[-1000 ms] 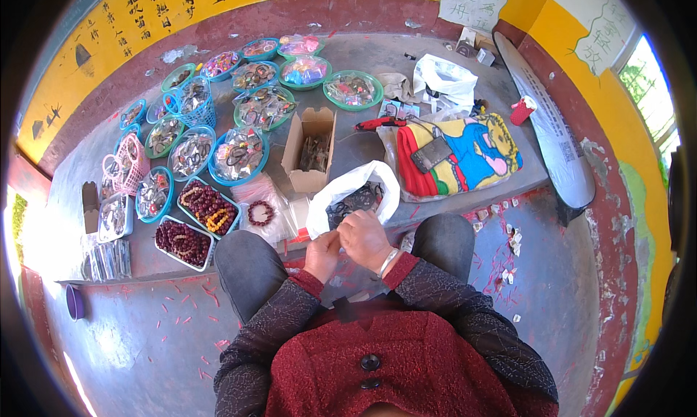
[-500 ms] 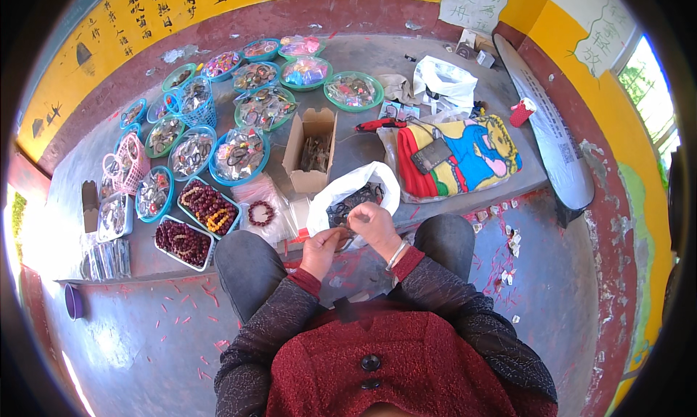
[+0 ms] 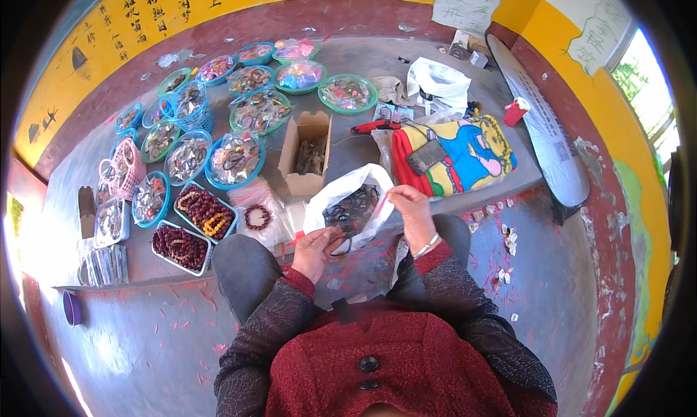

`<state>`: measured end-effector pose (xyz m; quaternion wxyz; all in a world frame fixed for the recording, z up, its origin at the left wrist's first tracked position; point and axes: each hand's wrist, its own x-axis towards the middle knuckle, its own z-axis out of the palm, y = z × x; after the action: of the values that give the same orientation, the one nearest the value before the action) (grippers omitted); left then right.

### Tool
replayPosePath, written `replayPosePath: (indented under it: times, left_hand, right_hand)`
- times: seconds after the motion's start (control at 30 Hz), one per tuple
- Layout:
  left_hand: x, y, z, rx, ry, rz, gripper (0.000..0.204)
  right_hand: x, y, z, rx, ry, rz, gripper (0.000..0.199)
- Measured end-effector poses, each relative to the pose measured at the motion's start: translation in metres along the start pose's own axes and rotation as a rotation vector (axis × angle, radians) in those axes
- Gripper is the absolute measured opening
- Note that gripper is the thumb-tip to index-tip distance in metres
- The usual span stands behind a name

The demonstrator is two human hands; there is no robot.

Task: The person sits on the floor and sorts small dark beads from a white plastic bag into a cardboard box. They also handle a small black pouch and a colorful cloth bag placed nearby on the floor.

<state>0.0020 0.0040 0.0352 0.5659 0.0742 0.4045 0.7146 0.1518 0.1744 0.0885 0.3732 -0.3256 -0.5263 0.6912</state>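
Note:
An open white plastic bag (image 3: 316, 212) stands at the edge of the platform between my knees, with dark corded items in small clear packets (image 3: 353, 205) inside. My left hand (image 3: 312, 253) is closed at the bag's near left side, pinching a thin dark cord loop (image 3: 340, 248). My right hand (image 3: 416, 217) is raised beside the bag's right rim, fingertips pressed together. A thin red streak shows near those fingertips; whether they grip it or anything else is too small to tell.
Behind the bag stands an open cardboard box (image 3: 292, 156). A colourful folded blanket (image 3: 483, 152) with a phone (image 3: 427, 158) on it lies right. Several baskets of packets fill the left. Nearer are trays of dark red bead bracelets (image 3: 179, 247) and a single bead bracelet (image 3: 257, 217).
My right hand has moved right, away from my left hand, to the bag's right side. My left hand has shifted slightly left, still pinching the cord loop.

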Motion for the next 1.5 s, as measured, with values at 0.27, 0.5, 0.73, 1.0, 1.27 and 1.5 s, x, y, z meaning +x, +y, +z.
replayPosePath:
  times: [0.27,0.5,0.73,1.0,1.27,1.5]
  left_hand:
    - [0.001,-0.003,-0.002,-0.044,-0.049,0.082,0.019]
    - [-0.003,-0.002,-0.003,-0.005,-0.076,0.090,0.019]
    - [-0.005,-0.004,0.000,0.038,-0.069,0.062,0.020]
    - [-0.004,-0.002,0.004,-0.011,-0.100,0.045,0.020]
    - [-0.005,0.003,0.007,-0.122,-0.081,0.083,0.020]
    - [-0.019,0.010,0.010,-0.196,0.001,0.082,0.018]
  right_hand:
    - [-0.017,-0.080,-0.118,-0.097,0.213,-0.236,0.007]
    - [-0.059,-0.082,-0.272,-0.132,0.425,-0.044,0.010]
    - [-0.173,0.071,-0.484,-1.848,-0.060,0.811,0.027]
    - [-0.194,0.102,-0.509,-1.111,0.734,0.840,0.021]
    - [-0.034,-0.049,-0.207,-0.289,0.371,0.005,0.027]
    - [-0.008,0.006,-0.003,-0.381,-0.550,0.089,0.032]
